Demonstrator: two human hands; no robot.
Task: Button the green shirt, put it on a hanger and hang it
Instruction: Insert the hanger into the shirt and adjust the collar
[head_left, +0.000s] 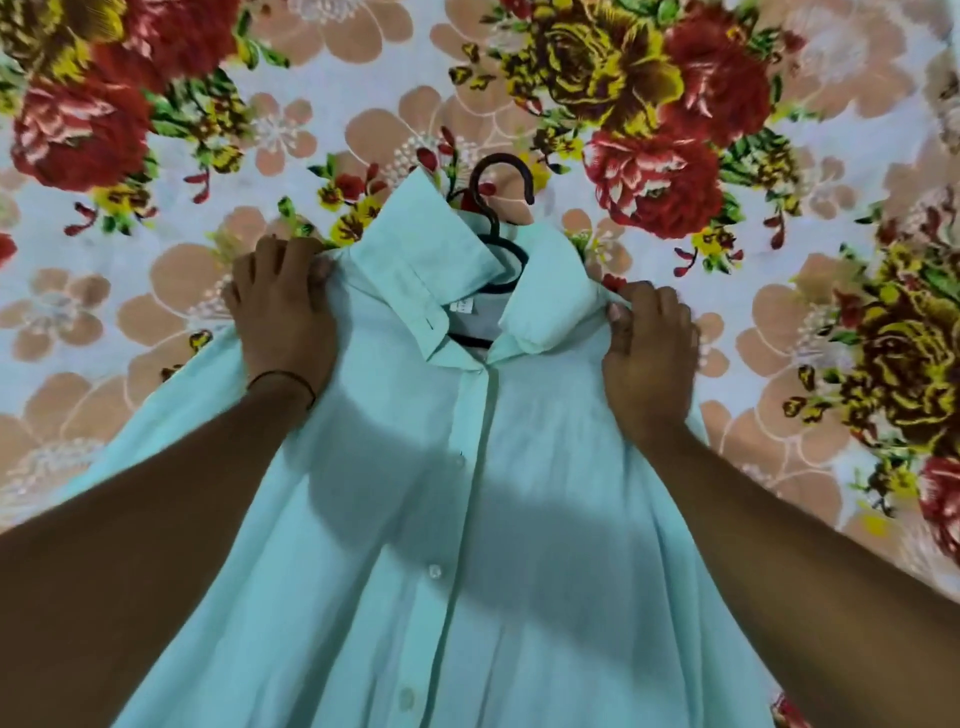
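Green shirt (467, 545) flat on floral bedspread (130, 291), placket buttoned, hanger (496, 218) inside collar with hook out top. Left hand (283, 317) and right hand (649, 353) pinching 2 shoulders, fingers curled into fabric. Seat shoulders evenly on hanger arms, then lift by hook.

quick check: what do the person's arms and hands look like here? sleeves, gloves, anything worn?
Both forearms are bare, with no sleeves in view and no gloves. The left hand has a thin dark band around the wrist. The right hand shows nothing worn; no rings are visible on either hand. Fingernails look short and unpainted.
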